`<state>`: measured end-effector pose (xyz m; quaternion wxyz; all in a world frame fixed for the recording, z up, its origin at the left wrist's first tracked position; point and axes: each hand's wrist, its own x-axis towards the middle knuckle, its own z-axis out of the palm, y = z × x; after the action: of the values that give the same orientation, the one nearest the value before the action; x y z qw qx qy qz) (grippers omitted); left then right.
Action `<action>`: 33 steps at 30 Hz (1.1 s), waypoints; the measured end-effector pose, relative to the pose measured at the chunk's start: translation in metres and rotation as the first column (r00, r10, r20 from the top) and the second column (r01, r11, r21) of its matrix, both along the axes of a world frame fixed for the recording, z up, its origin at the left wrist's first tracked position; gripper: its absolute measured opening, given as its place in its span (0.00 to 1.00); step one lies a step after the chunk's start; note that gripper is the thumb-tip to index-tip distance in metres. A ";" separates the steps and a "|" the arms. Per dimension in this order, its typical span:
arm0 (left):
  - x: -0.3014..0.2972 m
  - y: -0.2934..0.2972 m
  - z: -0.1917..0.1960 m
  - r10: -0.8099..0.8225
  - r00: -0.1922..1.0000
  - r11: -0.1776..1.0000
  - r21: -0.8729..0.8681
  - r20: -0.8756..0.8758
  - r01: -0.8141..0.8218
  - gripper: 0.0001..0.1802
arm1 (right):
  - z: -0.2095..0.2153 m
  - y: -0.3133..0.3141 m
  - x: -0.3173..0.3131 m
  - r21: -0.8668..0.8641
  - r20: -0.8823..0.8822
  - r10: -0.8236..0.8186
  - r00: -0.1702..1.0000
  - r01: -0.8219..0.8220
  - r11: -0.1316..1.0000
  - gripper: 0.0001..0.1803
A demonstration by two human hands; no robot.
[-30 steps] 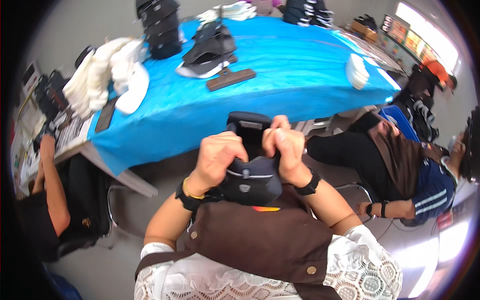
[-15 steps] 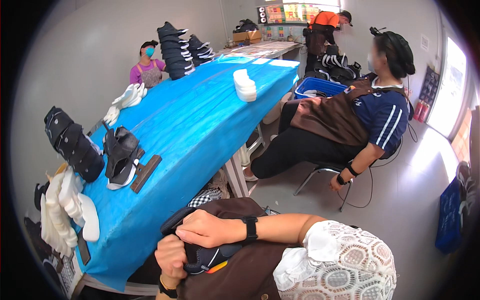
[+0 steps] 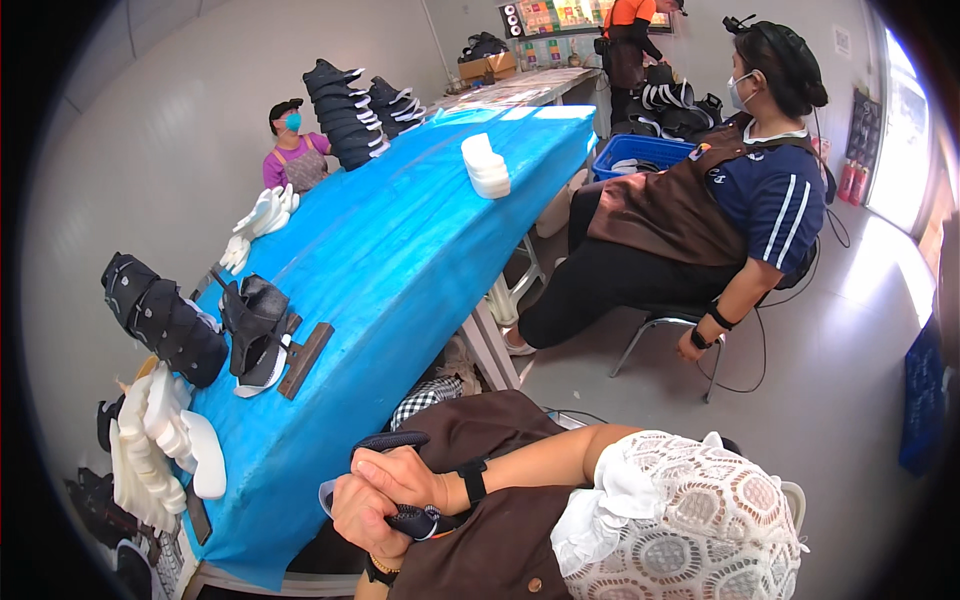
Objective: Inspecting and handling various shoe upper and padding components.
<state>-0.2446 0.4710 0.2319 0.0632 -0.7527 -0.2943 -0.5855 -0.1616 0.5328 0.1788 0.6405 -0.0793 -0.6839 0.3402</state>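
Over my lap, both hands are closed on a dark shoe upper (image 3: pixel 414 521). My left hand (image 3: pixel 366 513) grips its near left side, with a pale edge showing beside the fingers. My right hand (image 3: pixel 403 477) presses in from the other side, close against the left, and covers much of the upper. Beyond them, on the blue-covered table (image 3: pixel 375 300), lie a black shoe upper (image 3: pixel 256 322) with a white edge and a dark flat bar (image 3: pixel 306 360). Farther left are a leaning stack of black uppers (image 3: pixel 165 325) and several white sole-shaped pieces (image 3: pixel 160 440).
A seated co-worker (image 3: pixel 690 220) occupies the right side of the table, near a blue crate (image 3: pixel 640 155). Another person (image 3: pixel 297 155) is across it, beside tall stacks of uppers (image 3: pixel 345 115). A white stack of pieces (image 3: pixel 485 165) stands near the table's right edge.
The view has shifted slightly. My hands have drawn closer together, and the shoe upper is turned and more bunched, with less of its striped side showing.
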 end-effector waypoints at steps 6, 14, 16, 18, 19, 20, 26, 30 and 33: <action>-0.006 0.010 -0.015 0.155 0.984 0.988 0.005 0.087 -0.157 0.25 | -0.003 0.007 0.003 -0.055 0.063 -0.014 0.998 0.018 0.998 0.16; -0.045 0.011 0.001 -0.098 0.995 0.969 -0.227 0.029 0.102 0.25 | 0.043 0.019 0.041 0.154 0.074 -0.037 0.997 0.026 0.988 0.12; -0.044 0.009 0.020 -0.114 0.989 0.976 -0.199 -0.097 0.093 0.24 | 0.054 0.018 0.036 0.369 0.141 -0.247 0.959 0.180 0.912 0.06; -0.049 0.002 0.026 -0.032 0.966 0.955 -0.293 -0.258 -0.047 0.20 | 0.054 0.018 0.028 0.499 0.162 -0.392 0.906 0.267 0.824 0.04; -0.046 -0.002 0.024 -0.033 0.965 0.954 -0.295 -0.259 -0.047 0.20 | 0.049 0.019 0.025 0.541 0.192 -0.457 0.869 0.295 0.788 0.07; -0.040 -0.006 0.020 -0.004 0.941 0.920 -0.371 -0.338 -0.129 0.17 | 0.042 0.018 0.025 0.537 0.193 -0.457 0.868 0.296 0.790 0.07; -0.037 -0.012 -0.047 0.095 0.950 0.856 -0.462 -0.297 -0.231 0.25 | -0.001 0.012 0.021 0.421 0.403 -0.365 0.839 0.184 0.888 0.24; -0.032 -0.003 -0.053 0.094 0.943 0.892 -0.394 -0.320 -0.223 0.20 | -0.005 0.014 0.021 0.398 0.378 -0.396 0.837 0.240 0.886 0.27; -0.031 -0.001 -0.057 0.073 0.960 0.880 -0.436 -0.270 -0.190 0.18 | -0.007 0.017 0.018 0.357 0.389 -0.350 0.852 0.210 0.910 0.27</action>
<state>-0.2756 0.4696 0.1751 -0.0401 -0.7910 -0.4645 -0.3962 -0.1436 0.5494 0.1718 0.5146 -0.1563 -0.8363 0.1066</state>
